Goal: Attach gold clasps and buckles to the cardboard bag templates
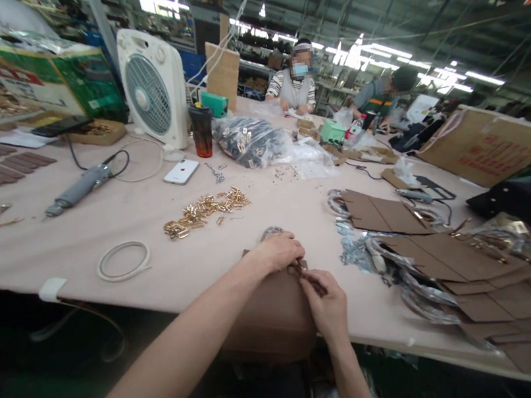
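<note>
A brown leather bag (276, 320) rests at the table's front edge, partly hidden under my left arm. My left hand (281, 251) reaches across its top, fingers curled around the edge near a small strap and fitting (297, 266). On the right side, my right hand (329, 302) pinches the strap end between thumb and fingers. The hands nearly meet there, so the fitting's details are covered and blurred. Beyond the bag lies a loose pile of gold-coloured metal buckles (202, 210).
Stacked brown bag panels (463, 256) with plastic-wrapped handles fill the right. Left stand a coil of white strip (124, 261), an electric screwdriver (79, 189), a phone (181, 171), a cup (202, 132) and a fan (154, 89). Two people (300, 80) work across the table.
</note>
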A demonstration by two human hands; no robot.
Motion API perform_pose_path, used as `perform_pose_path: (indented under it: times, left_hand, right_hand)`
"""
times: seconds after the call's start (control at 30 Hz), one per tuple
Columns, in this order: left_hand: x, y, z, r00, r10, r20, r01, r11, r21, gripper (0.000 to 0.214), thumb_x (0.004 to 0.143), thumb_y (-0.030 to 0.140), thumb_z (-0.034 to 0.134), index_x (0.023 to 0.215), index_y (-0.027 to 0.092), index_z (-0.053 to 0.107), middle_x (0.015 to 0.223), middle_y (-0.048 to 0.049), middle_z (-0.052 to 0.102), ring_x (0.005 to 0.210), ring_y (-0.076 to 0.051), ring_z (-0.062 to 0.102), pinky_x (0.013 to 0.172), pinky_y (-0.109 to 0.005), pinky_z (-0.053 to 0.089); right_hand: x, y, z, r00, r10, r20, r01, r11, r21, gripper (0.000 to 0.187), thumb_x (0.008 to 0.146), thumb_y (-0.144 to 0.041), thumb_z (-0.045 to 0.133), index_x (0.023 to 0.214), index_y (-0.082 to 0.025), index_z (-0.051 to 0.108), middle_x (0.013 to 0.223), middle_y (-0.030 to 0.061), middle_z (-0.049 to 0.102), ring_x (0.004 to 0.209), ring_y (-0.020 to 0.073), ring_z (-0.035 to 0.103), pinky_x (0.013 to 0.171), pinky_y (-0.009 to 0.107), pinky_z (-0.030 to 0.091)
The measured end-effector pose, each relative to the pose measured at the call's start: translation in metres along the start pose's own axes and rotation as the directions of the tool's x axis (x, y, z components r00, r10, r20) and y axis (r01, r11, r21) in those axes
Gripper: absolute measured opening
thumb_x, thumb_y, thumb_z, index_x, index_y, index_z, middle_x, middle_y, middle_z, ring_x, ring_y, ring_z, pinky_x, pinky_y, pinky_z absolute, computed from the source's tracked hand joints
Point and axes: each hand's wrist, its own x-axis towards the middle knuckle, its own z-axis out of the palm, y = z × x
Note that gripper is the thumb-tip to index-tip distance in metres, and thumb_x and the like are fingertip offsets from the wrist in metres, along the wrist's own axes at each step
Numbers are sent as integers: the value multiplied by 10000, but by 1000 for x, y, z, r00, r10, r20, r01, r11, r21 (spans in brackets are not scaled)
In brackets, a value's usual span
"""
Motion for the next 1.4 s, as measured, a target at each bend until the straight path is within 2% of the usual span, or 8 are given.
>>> perform_pose_path:
  times: [0.1, 0.2, 0.4, 0.5, 0.6, 0.73, 0.9, 1.4]
  left_hand:
    - [2, -1, -3, 992, 108, 69, -109, 994, 0, 55, 868, 303, 776, 875, 276, 729, 1045, -4, 780, 1129, -216, 605, 993, -313, 402]
    - [5, 2, -8, 986, 145, 76, -146, 989, 2, 34, 896, 293, 739, 894, 260, 733, 1066, -47, 774, 1192, -257, 586, 1040, -368, 385]
    - [21, 24, -16, 992, 6, 123, 9, 993, -119, 161, 917, 378, 690, 1015, 265, 753, 963, -66, 789, 938, -255, 706, 819, -328, 488]
    - [23, 37, -15, 994, -87, 68, 107, 909, -404, 338, 1006, 498, 529, 1107, 240, 722, 907, -49, 793, 856, -220, 726, 757, -294, 509]
    - [16, 42, -15, 983, -178, 44, 165, 755, -634, 436, 1069, 470, 346, 1082, 202, 690, 950, -42, 794, 847, -182, 724, 781, -274, 528]
    - [-7, 34, -16, 955, -295, -6, 274, 895, -351, 314, 920, 426, 632, 1101, 174, 680, 1149, -115, 740, 1092, -274, 670, 948, -362, 508]
    - [-35, 26, -8, 941, -326, 94, 328, 945, -5, 693, 633, 603, 894, 1113, 149, 685, 1239, -184, 658, 1228, -393, 559, 1028, -470, 465]
    - [-25, 27, 2, 915, -395, 81, 395, 918, 17, 804, 565, 708, 898, 1092, 158, 641, 1191, -177, 652, 1189, -385, 547, 1014, -483, 421]
  right_hand:
    - [-4, -8, 3, 1000, -22, 20, 22, 999, -33, 295, 964, -379, 640, 1186, -217, 747, 1096, 100, 764, 955, 215, 723, 872, 353, 590]
    - [-4, -14, 6, 997, -72, 40, 76, 992, -97, 268, 991, -369, 611, 1158, -219, 758, 1082, 99, 767, 942, 213, 718, 863, 345, 581]
    - [1, -17, 6, 996, -90, 25, 93, 983, -156, 265, 983, -408, 612, 1026, -217, 791, 972, 95, 767, 879, 221, 701, 826, 341, 554]
    - [4, -14, 5, 999, 9, -31, -13, 992, -129, 295, 946, -447, 639, 1003, -200, 790, 1005, 108, 775, 896, 239, 706, 843, 360, 556]
    - [8, -11, 4, 986, 153, -68, -154, 988, -23, 401, 907, -472, 667, 1167, -180, 757, 1023, 108, 776, 883, 238, 715, 828, 363, 571]
    - [16, -8, 0, 965, 263, -14, -261, 962, 84, 477, 865, -498, 693, 1198, -160, 747, 873, 71, 757, 718, 198, 684, 672, 312, 560]
    - [21, -6, -5, 952, 302, 50, -305, 944, 124, 465, 827, -496, 728, 1127, -142, 765, 701, 22, 700, 602, 173, 628, 585, 286, 510]
    - [10, -14, 7, 963, 259, -74, -260, 966, 0, 394, 856, -484, 703, 1070, -160, 775, 859, 88, 795, 732, 227, 731, 712, 334, 590]
